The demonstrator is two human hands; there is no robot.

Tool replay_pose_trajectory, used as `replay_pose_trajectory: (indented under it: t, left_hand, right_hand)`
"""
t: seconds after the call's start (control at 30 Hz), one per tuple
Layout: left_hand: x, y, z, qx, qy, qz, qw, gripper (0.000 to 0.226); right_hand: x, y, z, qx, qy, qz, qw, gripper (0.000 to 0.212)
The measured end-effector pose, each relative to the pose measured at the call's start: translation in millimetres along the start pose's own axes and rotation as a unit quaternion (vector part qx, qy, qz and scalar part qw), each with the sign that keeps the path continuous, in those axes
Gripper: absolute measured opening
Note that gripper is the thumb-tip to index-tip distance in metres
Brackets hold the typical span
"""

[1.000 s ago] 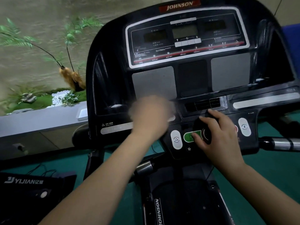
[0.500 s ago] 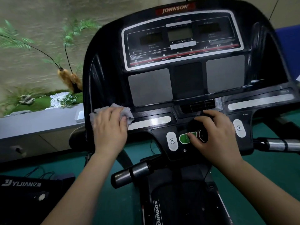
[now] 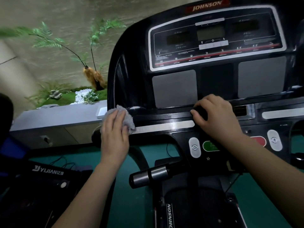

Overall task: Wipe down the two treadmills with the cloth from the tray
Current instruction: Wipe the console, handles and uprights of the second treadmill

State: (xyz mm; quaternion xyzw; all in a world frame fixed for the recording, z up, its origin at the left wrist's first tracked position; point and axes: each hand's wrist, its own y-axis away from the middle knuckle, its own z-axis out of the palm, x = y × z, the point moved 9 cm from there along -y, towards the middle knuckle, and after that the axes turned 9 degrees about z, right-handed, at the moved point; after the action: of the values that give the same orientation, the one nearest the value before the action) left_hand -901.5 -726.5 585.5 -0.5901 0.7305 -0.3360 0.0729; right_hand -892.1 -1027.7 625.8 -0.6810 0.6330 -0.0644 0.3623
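Grey cloth (image 3: 122,117) is bunched under the flat fingers of the left hand (image 3: 114,137), pressed on the Johnson console's (image 3: 131,79) left corner. Right hand (image 3: 215,119) is bent over the ledge; can't tell if it grips anything. Risk imo: the green start button (image 3: 209,145) sits right under that wrist, so a lean could bump it. Handlebar grip (image 3: 149,176) pokes out below the left wrist, and the YIJIAN treadmill (image 3: 47,171) is further left.

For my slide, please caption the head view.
Left hand presses grey cloth on treadmill console; right hand rests on its ledge.
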Motion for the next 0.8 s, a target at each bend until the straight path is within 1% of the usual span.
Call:
replay_pose_trajectory:
  t: [0.1,0.17,0.27,0.43,0.53,0.67,0.8]
  left_hand:
    - [1.0,1.2,5.9,-0.007,-0.018,-0.013,1.0,0.048]
    - [1.7,-3.4,7.5,0.0,-0.033,-0.063,0.997,0.052]
    - [-5.1,-5.2,6.1,0.017,-0.026,-0.145,0.989,0.055]
    - [-20.5,0.4,2.6,0.033,0.0,-0.2,0.979,0.059]
    - [-25.9,-13.1,-2.6,0.054,0.024,-0.197,0.979,0.059]
    - [-27.8,-64.5,-7.0,0.063,0.087,-0.179,0.978,0.06]
    - [-22.5,-128.9,-14.0,0.064,0.06,-0.109,0.99,0.062]
  right_hand:
    - [-0.6,-0.7,-0.3,-0.006,-0.003,-0.004,1.0,0.027]
    - [0.7,-0.3,-0.7,-0.007,-0.005,-0.005,1.0,0.025]
    - [2.1,0.9,-1.4,-0.004,-0.017,-0.011,1.0,0.023]
    - [3.4,1.3,-2.9,0.008,-0.04,-0.014,0.999,0.02]
    - [3.3,1.4,-2.9,0.013,-0.037,-0.018,0.999,0.019]
    - [1.6,1.5,-1.1,0.014,-0.027,-0.027,0.999,0.019]
    - [1.6,2.3,-1.2,0.017,-0.03,-0.029,0.999,0.018]
